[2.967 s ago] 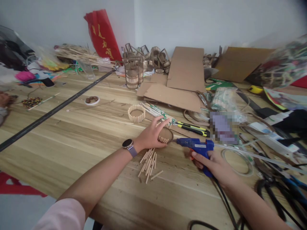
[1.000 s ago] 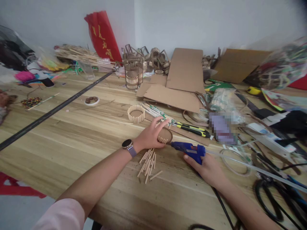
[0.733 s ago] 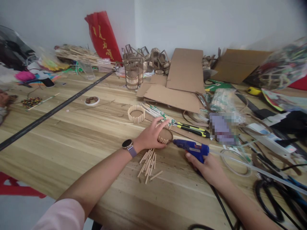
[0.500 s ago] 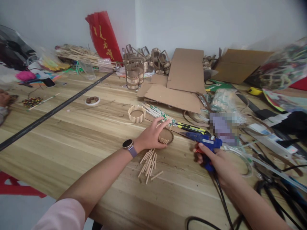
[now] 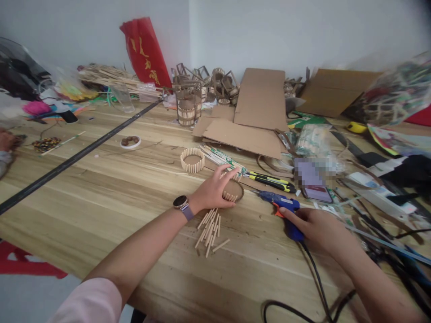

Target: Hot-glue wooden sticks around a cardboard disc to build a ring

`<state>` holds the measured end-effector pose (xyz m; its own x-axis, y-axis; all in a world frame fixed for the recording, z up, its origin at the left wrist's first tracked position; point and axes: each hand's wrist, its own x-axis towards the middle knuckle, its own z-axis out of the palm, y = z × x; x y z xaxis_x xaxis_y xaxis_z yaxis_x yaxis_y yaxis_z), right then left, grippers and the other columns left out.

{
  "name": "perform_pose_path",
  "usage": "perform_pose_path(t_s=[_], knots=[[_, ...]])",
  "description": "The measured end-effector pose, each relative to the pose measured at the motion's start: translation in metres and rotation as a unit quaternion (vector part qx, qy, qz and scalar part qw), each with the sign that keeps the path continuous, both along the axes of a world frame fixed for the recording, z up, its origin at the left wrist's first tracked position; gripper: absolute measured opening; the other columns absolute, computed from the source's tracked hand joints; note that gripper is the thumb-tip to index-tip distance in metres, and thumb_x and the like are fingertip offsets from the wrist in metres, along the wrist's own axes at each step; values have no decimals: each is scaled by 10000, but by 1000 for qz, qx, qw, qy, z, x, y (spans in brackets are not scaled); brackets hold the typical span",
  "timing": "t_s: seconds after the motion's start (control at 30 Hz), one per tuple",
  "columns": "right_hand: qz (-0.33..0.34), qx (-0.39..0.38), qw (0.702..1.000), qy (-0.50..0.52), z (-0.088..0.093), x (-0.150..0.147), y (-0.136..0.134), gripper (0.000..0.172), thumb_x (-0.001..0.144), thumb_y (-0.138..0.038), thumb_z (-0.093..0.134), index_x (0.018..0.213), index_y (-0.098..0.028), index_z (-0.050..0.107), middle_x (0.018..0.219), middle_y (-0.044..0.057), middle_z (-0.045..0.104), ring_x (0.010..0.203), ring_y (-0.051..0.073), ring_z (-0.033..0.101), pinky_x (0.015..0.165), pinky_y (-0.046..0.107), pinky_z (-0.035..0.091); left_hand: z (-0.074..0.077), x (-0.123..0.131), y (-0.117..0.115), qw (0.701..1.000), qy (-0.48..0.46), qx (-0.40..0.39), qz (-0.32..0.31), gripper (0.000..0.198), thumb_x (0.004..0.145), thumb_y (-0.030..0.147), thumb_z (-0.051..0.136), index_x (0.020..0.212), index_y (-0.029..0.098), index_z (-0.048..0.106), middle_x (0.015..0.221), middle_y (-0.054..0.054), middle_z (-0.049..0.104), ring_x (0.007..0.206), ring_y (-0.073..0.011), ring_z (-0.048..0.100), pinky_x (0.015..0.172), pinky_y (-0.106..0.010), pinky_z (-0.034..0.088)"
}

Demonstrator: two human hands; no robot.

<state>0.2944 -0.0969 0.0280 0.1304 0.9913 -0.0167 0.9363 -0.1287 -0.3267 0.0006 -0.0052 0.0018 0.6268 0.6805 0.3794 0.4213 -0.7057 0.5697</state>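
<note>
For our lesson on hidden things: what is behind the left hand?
A round base shows partly past the left hand, short sticks standing along its near edge. Its covered left side cannot be seen.

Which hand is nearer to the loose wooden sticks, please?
Left: the left hand is just beyond the wooden sticks; the right hand is farther off, to their right, at the glue gun.

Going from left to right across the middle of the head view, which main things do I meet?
Patterned bundle, brown round pieces, stick-walled ring, brown disc partly edged with sticks, blue glue gun, white boxlike device.
</note>
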Motion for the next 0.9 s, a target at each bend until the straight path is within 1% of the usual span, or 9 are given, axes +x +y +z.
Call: perform_pose_path(t_s=[0.1,0.17,0.2,0.27,0.33,0.43,0.57,0.8,0.9], knots=[[-15,-72,993,-98,13,-11,-3,494,858,-599,475,562,-231,616,489,75,603,454,230,573,450,317,353,0,0,0,1000,3,-5,1,1076,625,320,832,1490,281,194,1473,-152,225,1334,-380,375,1085,-530,388],[22,-19,991,-131,19,-25,-7,401,873,-536,494,637,-233,612,536,56,615,472,219,578,446,296,348,0,0,0,1000,2,-8,1,1075,620,325,836,1488,274,203,1474,-153,224,1337,-379,371,1090,-527,382],[70,19,988,-133,21,-35,-10,335,882,-481,508,682,-232,612,573,46,627,491,209,585,453,286,358,0,0,0,1000,3,-10,1,1074,620,329,837,1487,270,207,1475,-155,223,1339,-378,368,1093,-525,379],[225,102,964,-101,21,-60,-17,213,903,-329,507,751,-223,612,704,41,662,592,180,618,518,268,412,0,1,0,1000,3,-10,2,1074,618,337,838,1486,264,211,1472,-157,227,1348,-376,356,1104,-522,365],[390,131,909,-70,19,-91,-27,199,913,-158,458,801,-217,611,749,28,664,677,158,624,604,257,444,0,1,0,1000,2,-5,3,1078,615,330,838,1487,260,208,1469,-158,230,1356,-373,344,1115,-519,350],[510,147,844,-79,15,-131,-41,169,893,-81,478,861,-195,599,804,32,680,727,170,610,633,284,432,0,1,0,1000,3,4,5,1077,612,307,835,1485,259,205,1467,-158,235,1358,-371,340,1115,-518,348],[529,163,826,-105,8,-152,-48,111,883,-98,519,826,-183,562,772,28,665,657,183,570,568,316,371,0,1,0,1000,2,4,5,1071,610,296,828,1483,266,207,1476,-154,231,1355,-372,345,1106,-520,358],[528,192,814,-147,4,-155,-52,87,869,-108,526,851,-191,545,684,16,618,604,187,528,544,335,300,-1,1,1,1000,-2,1,-1,1078,620,298,823,1490,286,186,1480,-142,229,1355,-376,343,1108,-537,349],[513,196,822,-150,3,-157,-53,79,864,-111,528,889,-184,545,674,21,615,593,190,523,545,333,303,-1,0,0,1000,-2,0,0,1079,621,298,824,1491,279,186,1485,-145,222,1361,-379,334,1112,-534,346]])
